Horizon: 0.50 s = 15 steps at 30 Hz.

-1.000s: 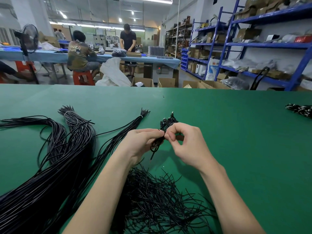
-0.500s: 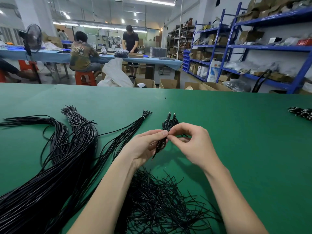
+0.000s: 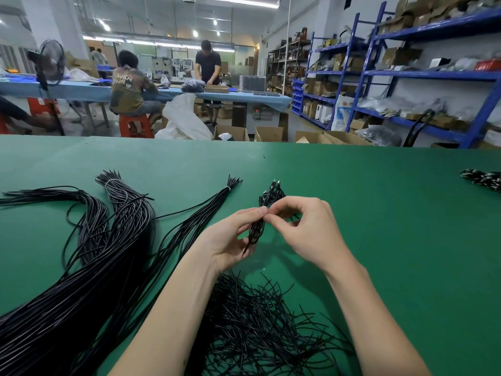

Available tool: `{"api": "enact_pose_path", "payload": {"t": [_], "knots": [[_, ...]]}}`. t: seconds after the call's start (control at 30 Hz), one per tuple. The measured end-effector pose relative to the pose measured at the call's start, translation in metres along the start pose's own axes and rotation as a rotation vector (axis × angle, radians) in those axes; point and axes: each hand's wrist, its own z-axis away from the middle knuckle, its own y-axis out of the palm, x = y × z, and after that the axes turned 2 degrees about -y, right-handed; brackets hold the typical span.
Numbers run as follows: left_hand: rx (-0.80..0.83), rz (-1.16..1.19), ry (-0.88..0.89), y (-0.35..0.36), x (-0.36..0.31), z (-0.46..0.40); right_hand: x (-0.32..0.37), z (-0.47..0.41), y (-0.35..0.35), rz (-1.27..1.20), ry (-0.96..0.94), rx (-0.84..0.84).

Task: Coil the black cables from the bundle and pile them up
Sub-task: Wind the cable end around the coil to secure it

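I am holding a small coiled cable (image 3: 257,231) above the green table (image 3: 379,213), just in front of me, its plug ends sticking up past my fingers. My left hand (image 3: 230,240) is pinching it from the left with thumb and forefinger; my right hand (image 3: 306,229) is pinching it at the same spot, the other fingers curled. Long black cable bundles (image 3: 89,267) are lying to my left, tied near their far ends. A loose heap of short black ties (image 3: 257,327) is lying under my forearms. A small pile of finished coils (image 3: 484,180) is sitting far right.
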Motion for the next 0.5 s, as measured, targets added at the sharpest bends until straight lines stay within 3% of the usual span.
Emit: {"api": "enact_pose_path", "payload": {"t": [0.13,0.3,0.5], "knots": [[0.049,0.008,-0.003,0.001,-0.003,0.0,0.001,-0.001,-0.003,-0.015,-0.03,-0.007],[0.119,0.182,-0.093,-0.003,-0.006,0.003,0.004,0.0,-0.008,-0.056,-0.036,0.031],[0.122,0.173,-0.094,-0.002,-0.006,0.003,0.005,0.001,-0.017,-0.055,-0.038,0.064]]}}
